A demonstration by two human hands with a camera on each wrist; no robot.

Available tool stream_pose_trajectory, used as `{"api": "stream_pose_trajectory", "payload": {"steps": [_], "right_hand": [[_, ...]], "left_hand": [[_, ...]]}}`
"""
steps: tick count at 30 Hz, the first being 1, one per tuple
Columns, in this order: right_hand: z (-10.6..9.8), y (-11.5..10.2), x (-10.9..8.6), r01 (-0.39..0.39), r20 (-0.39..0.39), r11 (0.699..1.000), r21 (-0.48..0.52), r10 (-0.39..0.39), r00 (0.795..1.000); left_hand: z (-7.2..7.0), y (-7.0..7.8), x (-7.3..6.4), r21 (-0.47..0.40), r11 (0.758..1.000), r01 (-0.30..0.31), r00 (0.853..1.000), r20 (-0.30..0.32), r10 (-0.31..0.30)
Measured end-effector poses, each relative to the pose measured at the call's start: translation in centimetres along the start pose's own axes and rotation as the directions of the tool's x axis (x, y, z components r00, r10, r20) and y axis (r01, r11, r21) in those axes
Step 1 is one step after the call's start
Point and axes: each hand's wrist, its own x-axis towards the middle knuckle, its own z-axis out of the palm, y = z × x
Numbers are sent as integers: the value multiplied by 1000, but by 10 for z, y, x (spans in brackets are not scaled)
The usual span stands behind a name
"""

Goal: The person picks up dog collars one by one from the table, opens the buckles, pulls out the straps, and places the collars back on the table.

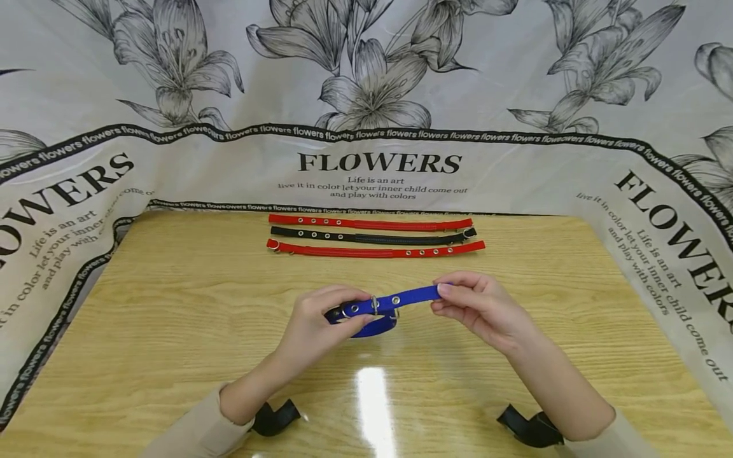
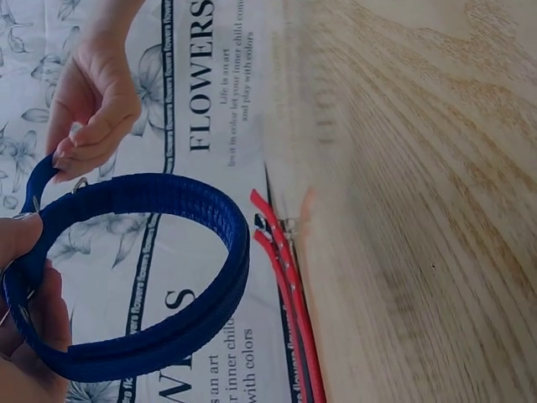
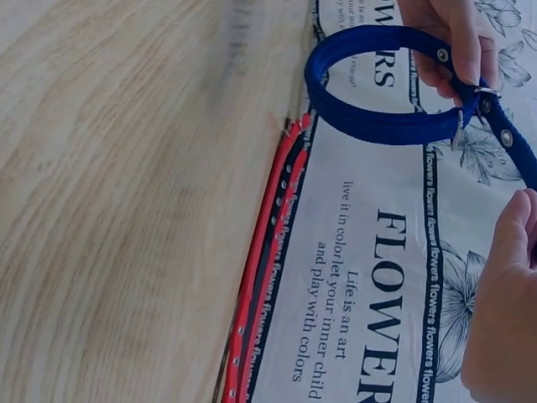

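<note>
A blue pet collar is looped into a ring, its metal buckle around the eyelet-studded strap. Near that buckle my left hand pinches the collar between thumb and fingers. The strap's free end is pinched by my right hand, which holds it out to the right. In the right wrist view, the strap runs from the buckle down to my right hand. Both hands hold the collar above the table; part of the loop hides behind my left fingers in the head view.
Beyond my hands, a red collar, a black collar and another red collar lie side by side on the wooden table. A flower-printed cloth hangs along the back and sides.
</note>
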Motion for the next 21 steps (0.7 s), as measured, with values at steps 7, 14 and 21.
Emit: {"api": "stream_pose_trajectory", "payload": {"steps": [7,14,21], "right_hand": [[0,0,0,-26,-3,1000,-5,26,1000],[2,3,3,-36,-13,999,-15,36,999],[1,7,5,-17,49,998,-56,20,999]], "left_hand": [[2,0,0,-17,1000,-6,1000,3,6],[3,0,0,-26,1000,6,1000,1,-6],[5,1,-1,-71,997,32,999,-7,-33]]}}
